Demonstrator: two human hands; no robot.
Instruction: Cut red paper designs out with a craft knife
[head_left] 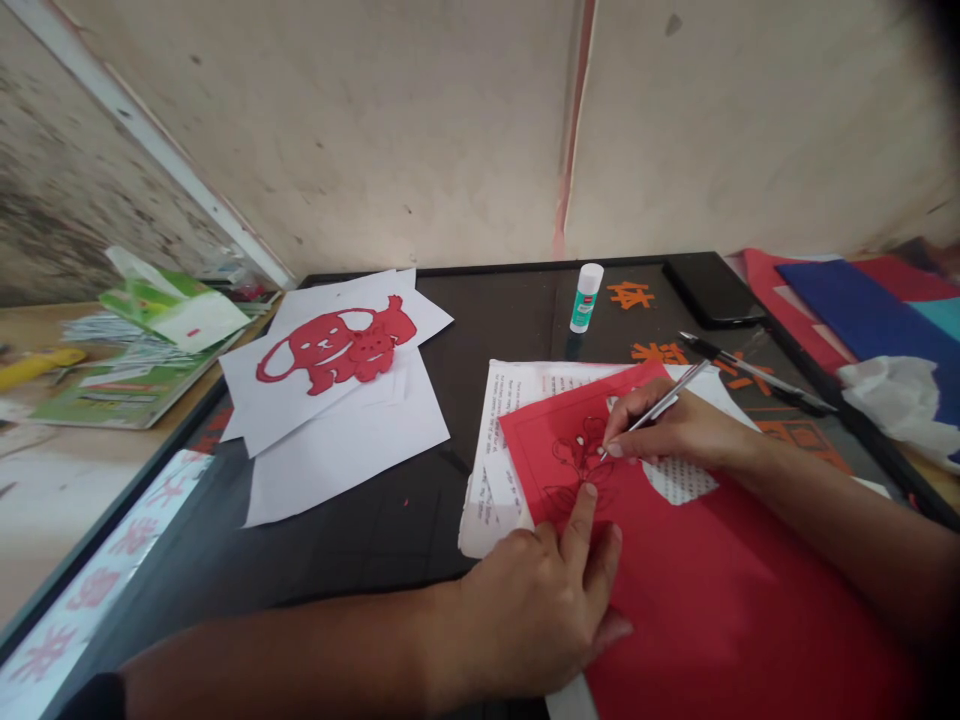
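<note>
A sheet of red paper (720, 590) lies over printed pages, with a flower and leaves drawn on it in dark lines. Small openings and one larger cut-out show the pages below. My right hand (660, 425) pinches a slim silver, pen-shaped craft knife (671, 393), its tip touching the drawing near the stem; the blade is too small to make out. My left hand (555, 580) presses the red paper flat, index finger stretched out just below the tip and the other fingers loosely spread.
White sheets (345, 450) carrying a red animal paper-cut (330, 345) lie left. A glue stick (586, 298) stands upright at the back. Right are a black pen (757, 372), a black phone-like slab (712, 290), coloured paper (862, 310) and crumpled tissue (892, 390). A wall rises behind.
</note>
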